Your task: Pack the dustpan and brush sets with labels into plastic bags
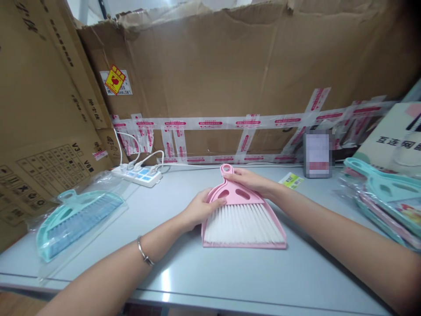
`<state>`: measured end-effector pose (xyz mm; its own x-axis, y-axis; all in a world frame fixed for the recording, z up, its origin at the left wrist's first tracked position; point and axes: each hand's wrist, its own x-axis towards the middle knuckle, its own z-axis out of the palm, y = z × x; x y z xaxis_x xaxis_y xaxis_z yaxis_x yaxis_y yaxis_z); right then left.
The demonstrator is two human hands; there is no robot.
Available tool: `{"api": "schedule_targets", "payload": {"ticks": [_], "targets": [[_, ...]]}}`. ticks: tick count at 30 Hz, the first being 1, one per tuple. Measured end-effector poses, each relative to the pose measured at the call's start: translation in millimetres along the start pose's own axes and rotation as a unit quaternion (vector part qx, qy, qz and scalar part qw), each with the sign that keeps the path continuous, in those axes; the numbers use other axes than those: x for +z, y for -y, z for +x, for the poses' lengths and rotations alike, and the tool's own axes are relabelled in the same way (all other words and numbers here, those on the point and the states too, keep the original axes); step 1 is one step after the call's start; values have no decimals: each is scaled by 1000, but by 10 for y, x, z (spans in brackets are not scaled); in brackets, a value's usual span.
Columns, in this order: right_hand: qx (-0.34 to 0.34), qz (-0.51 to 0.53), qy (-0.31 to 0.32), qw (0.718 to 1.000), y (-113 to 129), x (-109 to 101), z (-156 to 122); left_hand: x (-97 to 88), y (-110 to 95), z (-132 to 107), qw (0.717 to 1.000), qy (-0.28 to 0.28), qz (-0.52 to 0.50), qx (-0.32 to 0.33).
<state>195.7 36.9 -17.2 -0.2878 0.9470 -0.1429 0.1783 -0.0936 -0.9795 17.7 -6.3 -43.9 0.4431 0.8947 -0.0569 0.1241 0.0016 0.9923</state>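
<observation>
A pink hand brush [241, 224] with white bristles lies nested on a pink dustpan [280, 228] in the middle of the table. The bristles point toward me and the looped handles, lined up, point away. My left hand [201, 207] grips the left side of the set, its thumb on top of the brush and its fingers hidden beneath or behind the edge. At the handle end, my right hand [246, 179] is closed round the neck of the brush; how far it also holds the dustpan is hidden.
On the left lies a bagged teal brush-and-dustpan set [77, 215]. A white power strip [141, 174] with plugged cables sits behind it. Bagged teal and pink sets [384, 188] are piled at right, near a tablet-like device [318, 153] and a green-yellow label [291, 180]. Cardboard boxes [204, 66] wall the back.
</observation>
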Motion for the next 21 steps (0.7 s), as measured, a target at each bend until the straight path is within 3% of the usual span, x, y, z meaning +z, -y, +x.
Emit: {"api": "schedule_targets", "payload": {"ticks": [12,16,19,21], "targets": [[-26,6,-9,1000,-78,29,-4,-9,-2,-7,1000,17,3,-7],[-16,-3,-8,1000,-21,-183,-38,-62,-15,9,1000,8,2,-5],[-33,-125,-144,981,-6,-661,-136,-129,-33,27,999,-27,17,-6],[-43,-227,-282,931,-59,-1055,-241,-171,-43,37,999,-48,24,-1]]}}
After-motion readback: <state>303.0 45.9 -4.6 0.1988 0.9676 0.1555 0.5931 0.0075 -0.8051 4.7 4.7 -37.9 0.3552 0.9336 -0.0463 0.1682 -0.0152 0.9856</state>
